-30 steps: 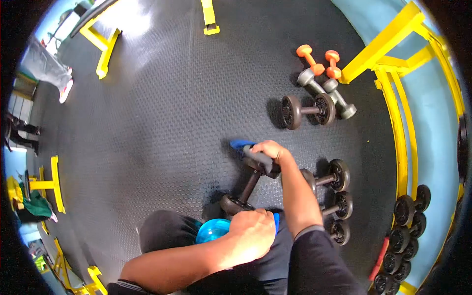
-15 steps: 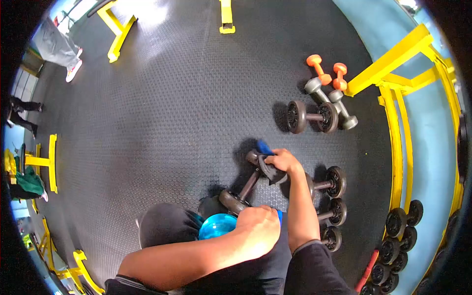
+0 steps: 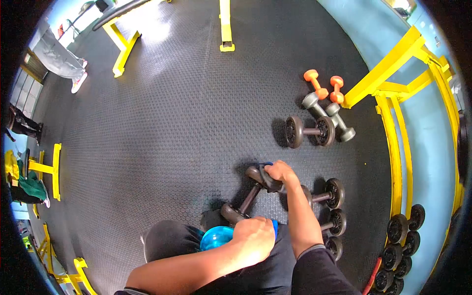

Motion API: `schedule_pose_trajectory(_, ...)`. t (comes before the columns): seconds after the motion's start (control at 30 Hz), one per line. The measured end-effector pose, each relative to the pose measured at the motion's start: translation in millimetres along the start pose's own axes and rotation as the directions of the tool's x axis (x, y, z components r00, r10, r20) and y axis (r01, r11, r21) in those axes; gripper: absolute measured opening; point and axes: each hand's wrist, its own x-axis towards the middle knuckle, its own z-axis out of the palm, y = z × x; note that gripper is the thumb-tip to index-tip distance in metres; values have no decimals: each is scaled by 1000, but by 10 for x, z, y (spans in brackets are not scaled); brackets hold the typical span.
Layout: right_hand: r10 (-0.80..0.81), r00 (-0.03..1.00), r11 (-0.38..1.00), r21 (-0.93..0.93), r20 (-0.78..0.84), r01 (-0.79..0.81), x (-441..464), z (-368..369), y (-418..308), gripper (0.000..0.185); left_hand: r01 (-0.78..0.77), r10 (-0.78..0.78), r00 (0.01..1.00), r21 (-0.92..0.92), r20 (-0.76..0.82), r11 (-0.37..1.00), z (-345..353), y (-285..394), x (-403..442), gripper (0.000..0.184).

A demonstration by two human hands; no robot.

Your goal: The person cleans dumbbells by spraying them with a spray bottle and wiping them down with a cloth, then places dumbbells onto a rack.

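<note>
My right hand (image 3: 281, 172) is closed around a dark grey cloth (image 3: 270, 183) with a blue edge. It presses the cloth against the far end of a brown-black dumbbell (image 3: 251, 197), which lies slanted on the floor before my knees. My left hand (image 3: 253, 238) is a fist low in front of my body, wrapped round a translucent blue bottle (image 3: 215, 239). The bottle's rounded end pokes out on the left of the fist, and a blue part shows on the right; its middle is hidden. The near weight of the dumbbell is just beyond the left hand.
Several dark dumbbells (image 3: 335, 193) lie to the right. Farther off are another dark dumbbell (image 3: 294, 132), grey dumbbells (image 3: 340, 123) and orange dumbbells (image 3: 315, 84). A yellow rack (image 3: 393, 142) stands along the blue wall. A person's legs (image 3: 61, 54) show at upper left.
My right hand and the cloth have shifted over the dumbbell's far end, and the cloth's blue corner no longer sticks up. My left hand keeps its grip on the bottle. The view has tilted slightly.
</note>
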Motion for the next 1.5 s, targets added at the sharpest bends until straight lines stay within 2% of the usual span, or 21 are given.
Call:
schedule_pose_trajectory(0.13, -133, 989, 942, 319, 69, 105, -308, -227, -331, 47, -75, 73, 997, 75, 32, 994, 111, 45, 52, 35)
schedule_pose_trajectory(0.2, -55, 996, 903, 429, 71, 19, -110, -36, -186, 49, -50, 48, 999, 102, 23, 994, 47, 78, 30, 34)
schedule_pose_trajectory(0.27, 62, 963, 736, 640, 263, -222, 27, 45, -15, 52, -21, 14, 997, 91, 74, 996, 2, 49, 19, 30)
schedule_pose_trajectory(0.33, 31, 979, 750, 643, 200, -155, 72, 191, 52, 53, -39, 35, 998, 87, 52, 995, -61, -31, -9, 30)
schedule_pose_trajectory(0.43, 95, 990, 980, 184, -104, -75, -542, -94, -231, 47, -45, 45, 998, 11, -54, 999, -179, -187, -3, 40)
schedule_pose_trajectory(0.53, 171, 935, 946, 317, -311, -68, -1001, -93, -172, 41, -24, 18, 986, -34, -165, 999, -452, -290, 9, 41)
schedule_pose_trajectory(0.57, 234, 959, 703, 710, -162, -51, -1162, -142, -146, 33, -104, 82, 964, -72, -252, 992, -485, -349, 22, 41)
schedule_pose_trajectory(0.6, 251, 953, 696, 716, -169, -57, -1289, -156, -153, 33, -189, 147, 933, -101, -329, 977, -501, -406, 31, 42)
schedule_pose_trajectory(0.67, 226, 944, 141, 967, -241, 213, -1570, -168, -164, 31, -353, 258, 885, -197, -388, 915, -580, -454, 43, 45)
schedule_pose_trajectory(0.77, 337, 810, 289, 872, -480, 396, -2106, -539, -475, 36, -511, 373, 827, -287, -420, 810, -587, -500, 73, 48)
schedule_pose_trajectory(0.8, 320, 829, 366, 867, -459, 339, -2201, -570, -465, 40, -516, 375, 825, -294, -422, 805, -554, -485, 73, 48)
schedule_pose_trajectory(0.87, 124, 866, 137, 873, -485, 469, -2407, -564, -487, 43, -534, 429, 838, -345, -337, 772, -554, -379, 75, 49)
schedule_pose_trajectory(0.93, -180, 926, -346, 903, -331, 256, -2646, -470, -553, 58, -550, 487, 834, -472, -260, 689, -582, -211, 35, 43)
schedule_pose_trajectory(1.0, -183, 908, -340, 890, -378, 302, -2836, -369, -717, 70, -594, 542, 798, -489, -262, 638, -476, -169, 76, 47)
schedule_pose_trajectory(1.1, -370, 820, -526, 826, -437, 203, -2979, -337, -680, 65, -417, 370, 898, -728, -238, 543, -419, -110, -33, 48)
schedule_pose_trajectory(1.13, -289, 847, -476, 835, -446, 278, -3072, -320, -658, 54, -452, 385, 882, -717, -271, 531, -425, -87, -42, 47)
schedule_pose_trajectory(1.2, -220, 845, -26, 868, -488, 495, -3165, -374, -579, 42, -482, 408, 865, -708, -292, 516, -341, -49, -37, 46)
schedule_pose_trajectory(1.23, -75, 824, 63, 822, -561, 565, -3186, -380, -610, 37, -472, 333, 880, -701, -339, 534, -267, -49, 8, 42)
schedule_pose_trajectory(1.33, 270, 806, -74, 823, -527, 563, -3058, -203, -461, 27, -343, 137, 939, -836, -315, 429, -244, 105, -16, 29)
schedule_pose_trajectory(1.4, 369, 812, -41, 864, -453, 501, -2919, 54, -300, 19, -542, 105, 729, -477, -677, 691, -166, 40, 96, 26)
schedule_pose_trajectory(1.5, 304, 936, 135, 981, -175, 140, -2767, 576, -151, 19, -516, 173, 627, -239, -760, 823, -290, 9, 37, 34)
